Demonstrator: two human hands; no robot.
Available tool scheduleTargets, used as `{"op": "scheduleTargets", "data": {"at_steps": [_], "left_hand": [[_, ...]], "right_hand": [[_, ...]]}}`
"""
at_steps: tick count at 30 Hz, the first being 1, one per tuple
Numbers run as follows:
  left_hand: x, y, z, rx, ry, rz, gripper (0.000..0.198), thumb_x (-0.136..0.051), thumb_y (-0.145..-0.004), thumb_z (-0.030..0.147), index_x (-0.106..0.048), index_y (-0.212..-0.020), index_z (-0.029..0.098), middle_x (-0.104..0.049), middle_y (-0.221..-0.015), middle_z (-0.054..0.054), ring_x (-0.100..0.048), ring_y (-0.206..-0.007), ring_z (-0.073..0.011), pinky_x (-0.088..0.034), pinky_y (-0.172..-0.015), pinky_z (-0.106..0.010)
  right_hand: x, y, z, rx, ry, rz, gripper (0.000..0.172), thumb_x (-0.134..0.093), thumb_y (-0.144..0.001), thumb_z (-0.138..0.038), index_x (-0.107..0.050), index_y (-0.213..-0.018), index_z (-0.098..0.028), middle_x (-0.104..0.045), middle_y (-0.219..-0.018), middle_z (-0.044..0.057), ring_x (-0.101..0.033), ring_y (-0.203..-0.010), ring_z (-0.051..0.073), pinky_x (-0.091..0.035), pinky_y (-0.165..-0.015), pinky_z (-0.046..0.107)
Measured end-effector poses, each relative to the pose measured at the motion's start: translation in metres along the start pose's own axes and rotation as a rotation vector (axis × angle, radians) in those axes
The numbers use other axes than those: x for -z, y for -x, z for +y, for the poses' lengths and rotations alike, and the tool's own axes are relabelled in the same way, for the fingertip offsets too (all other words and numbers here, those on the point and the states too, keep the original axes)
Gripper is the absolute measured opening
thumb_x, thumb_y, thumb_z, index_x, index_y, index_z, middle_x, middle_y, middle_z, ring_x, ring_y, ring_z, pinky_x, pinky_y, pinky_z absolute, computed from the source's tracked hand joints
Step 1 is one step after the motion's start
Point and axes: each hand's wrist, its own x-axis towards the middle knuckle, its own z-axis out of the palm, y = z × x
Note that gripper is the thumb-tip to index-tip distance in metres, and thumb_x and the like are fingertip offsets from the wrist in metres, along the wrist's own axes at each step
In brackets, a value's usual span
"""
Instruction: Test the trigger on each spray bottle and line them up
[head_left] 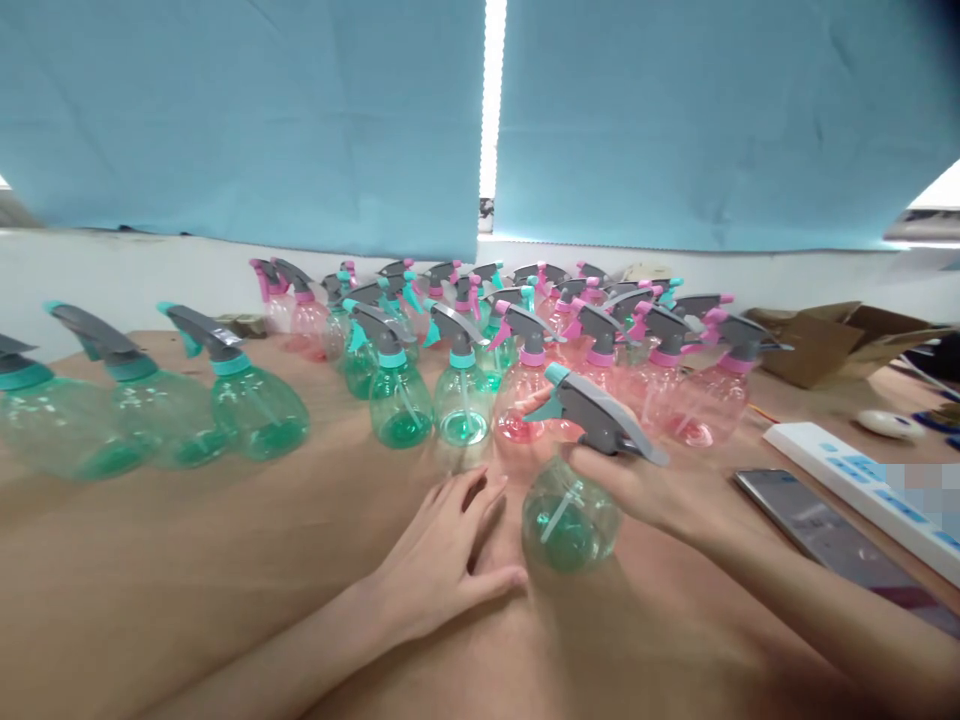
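Note:
My right hand [637, 490] is wrapped round the neck of a green spray bottle [571, 518] with a grey trigger head and teal nozzle [600, 412], holding it just above the brown table [187, 560]. Beside the bottle, my left hand [442, 555] rests flat on the table with fingers spread, empty, its thumb close to the bottle's base. Behind them stands a crowd of several green spray bottles [401, 395] and pink spray bottles [697, 390].
Three more green bottles [247, 395] stand at the left. A phone [817, 530] and a white power strip [862, 485] lie at the right, with a cardboard box [832, 340] behind. Blue curtains [300, 120] hang at the back.

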Motion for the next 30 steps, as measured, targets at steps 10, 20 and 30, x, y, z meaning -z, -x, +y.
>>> {"op": "scheduleTargets", "data": {"at_steps": [10, 20, 30], "left_hand": [[-0.001, 0.001, -0.002, -0.041, 0.010, 0.041, 0.060, -0.061, -0.086, 0.046, -0.041, -0.137, 0.023, -0.043, -0.141, -0.014, -0.041, -0.129, -0.0336, -0.035, -0.103, -0.051], [-0.001, 0.001, -0.003, -0.032, -0.008, 0.039, 0.058, -0.059, -0.087, 0.047, -0.041, -0.137, 0.022, -0.043, -0.142, -0.014, -0.041, -0.129, -0.0332, -0.037, -0.103, -0.050], [-0.002, 0.001, -0.003, -0.030, -0.024, 0.030, 0.057, -0.058, -0.088, 0.047, -0.041, -0.136, 0.022, -0.043, -0.141, -0.014, -0.041, -0.128, -0.0326, -0.036, -0.104, -0.050]], "right_hand": [[-0.014, -0.002, 0.011, -0.065, -0.054, -0.016, 0.010, -0.049, -0.072, -0.036, -0.053, -0.070, -0.027, -0.035, -0.048, -0.005, -0.037, -0.043, 0.014, -0.034, -0.040, 0.026], [-0.018, -0.002, 0.021, -0.031, -0.153, -0.035, 0.008, -0.050, -0.070, -0.030, -0.046, -0.064, -0.026, -0.051, -0.063, -0.001, -0.054, -0.064, 0.016, -0.055, -0.066, 0.031], [-0.020, 0.002, 0.034, 0.005, -0.275, -0.137, 0.018, -0.048, -0.071, -0.023, -0.058, -0.085, -0.027, -0.061, -0.075, 0.000, -0.063, -0.081, 0.019, -0.055, -0.079, 0.034]]}}
